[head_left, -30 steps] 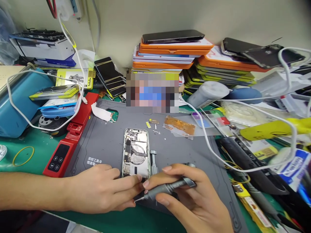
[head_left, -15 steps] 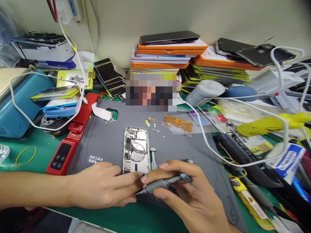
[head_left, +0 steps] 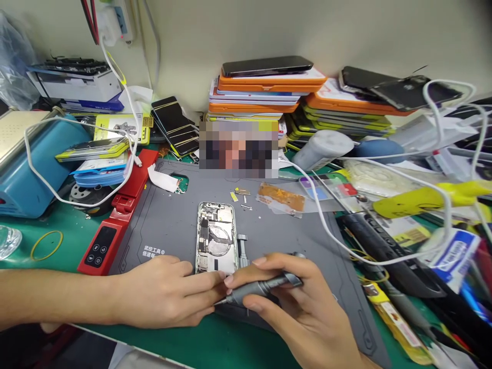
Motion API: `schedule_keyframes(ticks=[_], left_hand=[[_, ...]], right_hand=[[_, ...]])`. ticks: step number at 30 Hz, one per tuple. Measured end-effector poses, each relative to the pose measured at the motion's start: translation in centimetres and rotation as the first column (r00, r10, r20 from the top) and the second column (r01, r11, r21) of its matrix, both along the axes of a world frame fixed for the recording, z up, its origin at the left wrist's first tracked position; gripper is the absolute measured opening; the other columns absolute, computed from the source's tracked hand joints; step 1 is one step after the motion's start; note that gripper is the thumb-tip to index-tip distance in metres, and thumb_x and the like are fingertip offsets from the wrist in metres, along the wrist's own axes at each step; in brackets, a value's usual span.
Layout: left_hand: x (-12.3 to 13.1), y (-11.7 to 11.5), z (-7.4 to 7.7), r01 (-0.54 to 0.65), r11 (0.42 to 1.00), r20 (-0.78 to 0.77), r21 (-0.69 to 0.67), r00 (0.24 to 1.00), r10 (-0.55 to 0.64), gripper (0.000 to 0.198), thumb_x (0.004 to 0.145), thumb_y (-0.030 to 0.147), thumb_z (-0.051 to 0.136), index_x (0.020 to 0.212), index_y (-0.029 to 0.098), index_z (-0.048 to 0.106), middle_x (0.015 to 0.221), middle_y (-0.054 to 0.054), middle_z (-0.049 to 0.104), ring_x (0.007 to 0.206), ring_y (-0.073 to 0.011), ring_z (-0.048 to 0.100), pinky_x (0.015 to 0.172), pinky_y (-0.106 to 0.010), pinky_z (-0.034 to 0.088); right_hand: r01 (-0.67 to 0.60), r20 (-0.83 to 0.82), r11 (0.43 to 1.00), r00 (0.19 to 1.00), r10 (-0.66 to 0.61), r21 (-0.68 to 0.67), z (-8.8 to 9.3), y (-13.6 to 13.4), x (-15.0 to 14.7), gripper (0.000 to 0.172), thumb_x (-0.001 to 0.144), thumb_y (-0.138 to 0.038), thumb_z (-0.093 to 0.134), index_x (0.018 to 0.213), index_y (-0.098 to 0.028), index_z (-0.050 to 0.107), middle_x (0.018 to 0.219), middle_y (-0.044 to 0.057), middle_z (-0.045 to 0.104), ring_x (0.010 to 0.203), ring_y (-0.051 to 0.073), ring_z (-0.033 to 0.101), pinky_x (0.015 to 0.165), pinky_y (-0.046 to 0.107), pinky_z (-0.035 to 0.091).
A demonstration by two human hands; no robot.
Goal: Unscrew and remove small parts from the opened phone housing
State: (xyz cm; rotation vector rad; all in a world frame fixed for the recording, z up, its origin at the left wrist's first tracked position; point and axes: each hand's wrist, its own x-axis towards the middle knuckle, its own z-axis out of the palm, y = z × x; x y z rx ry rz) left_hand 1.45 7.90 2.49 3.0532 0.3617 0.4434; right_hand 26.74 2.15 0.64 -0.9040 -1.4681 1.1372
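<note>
An opened phone lies upright to me on the dark mat, its metal insides and a round coil bare. My left hand is closed at the phone's lower end, its fingers pressed together over the bottom edge, which they hide. Between the thumb and fingers of my right hand is a grey screwdriver, slanted with its thin tip pointing left. That tip meets the fingertips of my left hand near the phone's bottom edge; whether it touches a screw is hidden. A grey clamp-like piece stands along the phone's right side.
Small loose parts and an orange-brown film lie beyond the phone on the mat. A red device borders it on the left. White cable, tools and a yellow-handled item crowd the right. Stacked orange cases stand behind.
The view has shifted slightly, so the bench sits a little lower and the left side further right. Both hands keep their grip, and the screwdriver stays at the phone's lower end.
</note>
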Motion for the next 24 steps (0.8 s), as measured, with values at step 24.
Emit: schedule_keyframes(ticks=[24], left_hand=[[-0.07,0.1,-0.05,0.005,1.0,0.001,0.014,1.0,-0.005,0.026,0.116,0.036,0.059,0.128,0.017,0.073,0.131,-0.005,0.079,0.068,-0.0129,0.064,0.05,-0.033,0.049]], right_hand=[[0.043,0.111,0.997,0.993,-0.051,0.071,0.3,-0.13,0.51,0.033,0.111,-0.028,0.064,0.141,-0.039,0.054,0.1,-0.001,0.085,0.093,0.019,0.084,0.088,0.03,0.071]])
